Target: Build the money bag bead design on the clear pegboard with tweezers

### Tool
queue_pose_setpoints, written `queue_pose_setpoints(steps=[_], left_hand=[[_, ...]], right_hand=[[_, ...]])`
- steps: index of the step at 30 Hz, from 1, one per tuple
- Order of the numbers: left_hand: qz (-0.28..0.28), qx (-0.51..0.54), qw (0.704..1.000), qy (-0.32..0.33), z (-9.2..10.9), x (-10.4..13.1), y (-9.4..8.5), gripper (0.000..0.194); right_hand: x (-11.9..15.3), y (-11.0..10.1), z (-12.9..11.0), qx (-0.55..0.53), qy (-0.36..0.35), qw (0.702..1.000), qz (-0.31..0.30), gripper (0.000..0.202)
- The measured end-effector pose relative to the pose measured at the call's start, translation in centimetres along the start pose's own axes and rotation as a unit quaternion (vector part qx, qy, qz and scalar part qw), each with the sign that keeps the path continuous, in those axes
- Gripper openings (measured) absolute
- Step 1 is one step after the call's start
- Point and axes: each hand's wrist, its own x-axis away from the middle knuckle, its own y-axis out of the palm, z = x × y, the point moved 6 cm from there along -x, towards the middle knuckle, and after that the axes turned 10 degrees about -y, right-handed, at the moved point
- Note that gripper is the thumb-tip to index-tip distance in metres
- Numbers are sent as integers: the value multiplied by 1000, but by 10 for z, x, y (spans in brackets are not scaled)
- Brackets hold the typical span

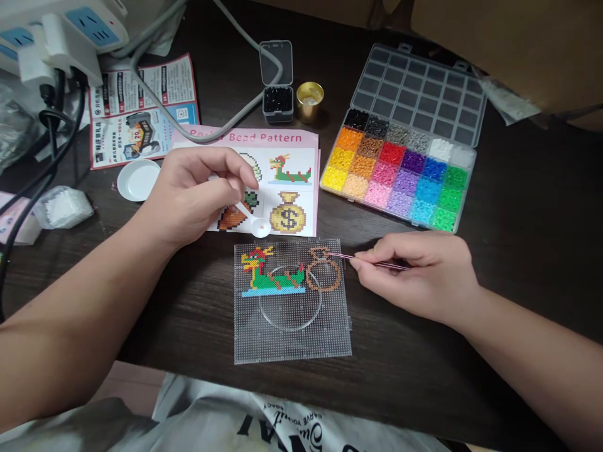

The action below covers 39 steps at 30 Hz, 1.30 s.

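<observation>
My left hand point(202, 191) pinches a small white spoon point(260, 226) whose bowl, with a tiny bit of something brownish in it, hangs just above the pegboard's top edge. My right hand point(414, 273) is closed on thin metal tweezers point(346, 255), their tips at the neck of a brown bead outline of a bag point(323, 274). That outline stands on the clear pegboard point(292, 339), right of a finished-looking green, red and yellow dragon boat point(277, 278) with a light blue base. Behind the board lies the printed pattern sheet point(308, 141), partly covered by my left hand.
An open bead box point(393, 166) with many colours lies at the right. Behind the sheet are a small box of black beads point(277, 100) and a gold cup point(309, 103). A white dish point(137, 180), leaflet point(141, 107), power strip point(94, 28) and cables occupy the left.
</observation>
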Motion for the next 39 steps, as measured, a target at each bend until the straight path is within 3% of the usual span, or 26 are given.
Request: queue_pose_setpoints(steps=[6,18,39], left_hand=[[0,-10,1000,1,-1,0,-2,21],[-3,-17,1000,18,-1,-3,-3,21],[-2,-24,999,21,-2,-1,-3,24]], right_hand=[[3,0,4,-5,35,999,4,14],[-2,-1,-3,4,-15,1000,12,14],[1,0,1,9,9,1000,5,14]])
